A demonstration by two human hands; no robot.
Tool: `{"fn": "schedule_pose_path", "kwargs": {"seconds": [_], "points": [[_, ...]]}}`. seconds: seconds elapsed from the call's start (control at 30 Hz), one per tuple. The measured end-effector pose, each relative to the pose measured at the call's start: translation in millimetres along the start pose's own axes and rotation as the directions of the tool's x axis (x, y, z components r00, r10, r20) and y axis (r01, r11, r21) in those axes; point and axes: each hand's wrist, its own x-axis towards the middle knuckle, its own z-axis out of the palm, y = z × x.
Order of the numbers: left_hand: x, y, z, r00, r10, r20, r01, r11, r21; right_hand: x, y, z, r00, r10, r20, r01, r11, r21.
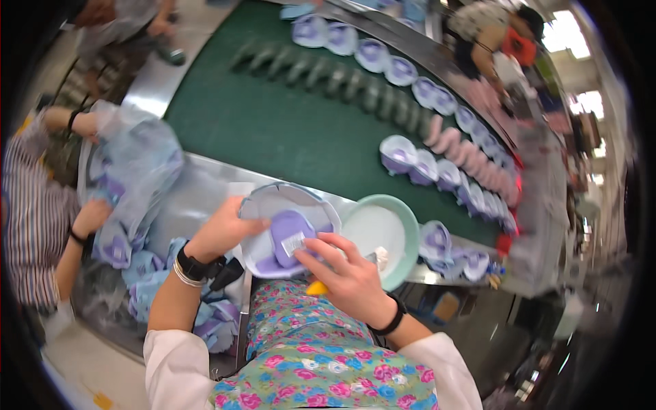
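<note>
My left hand grips the left rim of a round, cup-shaped white fabric piece with a light blue edge. Its hollow faces up, and a purple patch with a small white label lies inside. My right hand is closed around a brush with a yellow handle; pale bristles stick out on its right side. Fingertips of that hand touch the purple patch beside the label. Just right of the fabric piece sits a mint green bowl with a white inside, partly behind my right hand.
Beyond runs a green conveyor belt with rows of purple and light blue cup-shaped pieces, blurred black pieces and pink pieces. At left, a co-worker's hands hold a clear plastic bag over piled fabric pieces. Other people stand across the belt.
</note>
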Motion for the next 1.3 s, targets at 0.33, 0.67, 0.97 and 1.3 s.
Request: {"fn": "schedule_pose_path", "kwargs": {"seconds": [0.33, 0.67, 0.97, 1.3], "points": [[30, 1, 21, 0.838, 0.489, -0.244, -0.521, 0.849, -0.089, -65, 32, -42, 0.942, 0.308, -0.130, -0.281, 0.941, 0.189], [9, 65, 105, 0.678, 0.719, 0.151, -0.693, 0.559, 0.455, -94, 33, -77, 0.904, 0.320, -0.282, -0.137, 0.844, 0.519], [-8, -10, 169, 0.821, 0.254, 0.511, -0.508, 0.734, 0.451, -126, 60, -76, 0.969, 0.234, 0.086, -0.213, 0.598, 0.773], [-15, -57, 221, 0.970, 0.242, -0.009, -0.239, 0.963, 0.126, -165, 94, -67, 0.896, 0.414, 0.161, -0.356, 0.453, 0.817]]}}
